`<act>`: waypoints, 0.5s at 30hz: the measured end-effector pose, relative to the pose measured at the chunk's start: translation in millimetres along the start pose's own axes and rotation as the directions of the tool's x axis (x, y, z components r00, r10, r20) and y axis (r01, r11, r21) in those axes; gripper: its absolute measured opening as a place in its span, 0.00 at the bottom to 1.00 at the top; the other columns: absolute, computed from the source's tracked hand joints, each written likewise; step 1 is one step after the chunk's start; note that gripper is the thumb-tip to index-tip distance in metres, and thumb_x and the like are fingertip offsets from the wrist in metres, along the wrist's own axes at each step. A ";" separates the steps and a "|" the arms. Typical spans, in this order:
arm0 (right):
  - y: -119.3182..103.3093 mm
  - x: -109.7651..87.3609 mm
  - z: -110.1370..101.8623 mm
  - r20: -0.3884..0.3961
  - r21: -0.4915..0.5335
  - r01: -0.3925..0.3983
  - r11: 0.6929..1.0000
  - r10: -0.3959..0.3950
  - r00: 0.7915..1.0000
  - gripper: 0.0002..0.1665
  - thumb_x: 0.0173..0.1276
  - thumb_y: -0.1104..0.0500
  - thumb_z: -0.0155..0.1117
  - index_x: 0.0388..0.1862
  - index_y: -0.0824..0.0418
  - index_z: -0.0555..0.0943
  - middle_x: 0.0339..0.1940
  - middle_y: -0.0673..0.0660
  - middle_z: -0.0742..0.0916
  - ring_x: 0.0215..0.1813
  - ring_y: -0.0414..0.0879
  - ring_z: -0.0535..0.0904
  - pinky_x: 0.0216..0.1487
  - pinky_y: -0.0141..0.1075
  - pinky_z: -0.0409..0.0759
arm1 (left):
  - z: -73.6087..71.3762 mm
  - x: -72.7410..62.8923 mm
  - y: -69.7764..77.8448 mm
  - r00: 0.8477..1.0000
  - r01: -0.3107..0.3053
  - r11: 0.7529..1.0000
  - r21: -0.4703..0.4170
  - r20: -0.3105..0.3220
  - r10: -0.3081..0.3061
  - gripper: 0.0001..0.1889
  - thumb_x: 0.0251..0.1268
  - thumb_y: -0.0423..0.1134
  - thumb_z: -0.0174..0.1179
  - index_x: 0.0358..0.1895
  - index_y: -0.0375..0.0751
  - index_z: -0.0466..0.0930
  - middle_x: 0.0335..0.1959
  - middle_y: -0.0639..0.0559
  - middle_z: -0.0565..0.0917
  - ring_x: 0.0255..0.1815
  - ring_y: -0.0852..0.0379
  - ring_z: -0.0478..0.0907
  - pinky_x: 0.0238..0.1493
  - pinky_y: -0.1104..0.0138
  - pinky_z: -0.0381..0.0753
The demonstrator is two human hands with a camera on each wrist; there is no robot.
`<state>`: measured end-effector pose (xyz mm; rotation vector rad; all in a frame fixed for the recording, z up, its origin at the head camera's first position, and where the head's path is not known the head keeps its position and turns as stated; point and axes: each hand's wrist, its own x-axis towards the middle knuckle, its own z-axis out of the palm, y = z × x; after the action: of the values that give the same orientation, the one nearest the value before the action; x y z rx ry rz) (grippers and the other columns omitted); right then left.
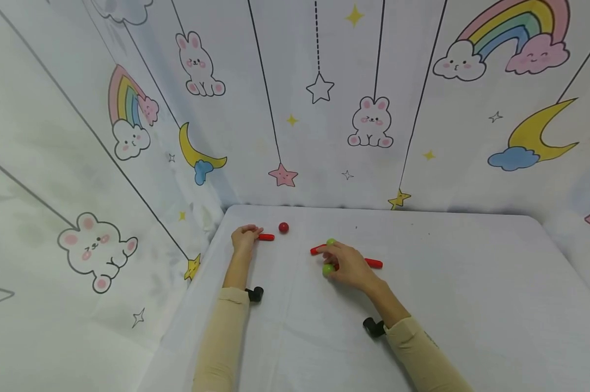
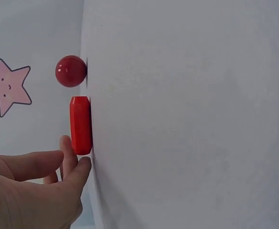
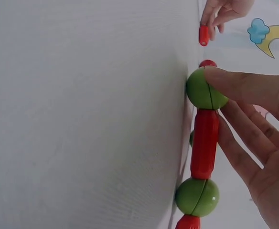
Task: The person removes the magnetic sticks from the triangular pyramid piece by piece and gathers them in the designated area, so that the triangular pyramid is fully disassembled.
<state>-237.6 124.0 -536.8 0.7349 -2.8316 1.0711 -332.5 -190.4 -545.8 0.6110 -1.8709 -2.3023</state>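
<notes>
My right hand (image 1: pixel 351 265) pinches a green ball (image 3: pixel 200 90), the thumb on its near side and fingers behind. A red rod (image 3: pixel 205 143) joins it to a second green ball (image 3: pixel 198 196), and another red rod (image 3: pixel 188 222) follows in line. In the head view, a further green ball (image 1: pixel 331 242) and a red rod (image 1: pixel 317 250) show past the fingers; the hand hides part of the chain. My left hand (image 2: pixel 44 188) is at the near end of a separate red rod (image 2: pixel 81 125), fingers loosely bent with a gap between them. A red ball (image 2: pixel 71 71) sits just beyond that rod.
Everything lies on a white-covered table (image 1: pixel 471 283). A white curtain (image 1: pixel 324 141) printed with bunnies, stars and rainbows hangs behind and at the left. Black wrist cameras (image 1: pixel 373 328) are worn on both arms.
</notes>
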 end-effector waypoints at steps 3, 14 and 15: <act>-1.5 -0.4 -3.0 0.017 0.049 0.012 0.999 -0.013 1.000 0.38 0.55 0.68 0.83 0.66 0.55 0.81 0.48 0.53 0.87 0.49 0.47 0.85 0.52 0.44 0.87 | 1.1 -3.2 2.9 1.000 -0.014 1.000 -0.011 -0.025 0.014 0.19 0.75 0.21 0.50 0.66 0.21 0.70 0.63 0.34 0.72 0.66 0.41 0.80 0.70 0.61 0.76; -0.2 4.7 -9.5 -0.025 0.142 -0.002 0.990 0.006 1.000 0.35 0.59 0.67 0.81 0.66 0.56 0.82 0.51 0.59 0.88 0.48 0.54 0.86 0.48 0.45 0.87 | 14.8 -30.0 13.5 0.998 -0.048 0.998 -0.042 0.027 0.050 0.17 0.72 0.22 0.57 0.61 0.26 0.74 0.57 0.36 0.78 0.62 0.42 0.83 0.67 0.60 0.78; 0.4 5.7 -9.6 -0.038 0.145 0.004 0.989 0.002 0.999 0.34 0.60 0.67 0.80 0.66 0.57 0.82 0.51 0.58 0.88 0.49 0.54 0.86 0.50 0.46 0.87 | 16.4 -31.7 13.1 0.998 -0.049 0.998 -0.042 0.031 0.051 0.17 0.71 0.21 0.58 0.61 0.25 0.74 0.56 0.35 0.79 0.61 0.42 0.83 0.67 0.59 0.79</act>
<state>-244.1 128.0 -528.6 0.7168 -2.7447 1.2870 -311.9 -167.9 -523.1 0.5192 -1.8258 -2.3263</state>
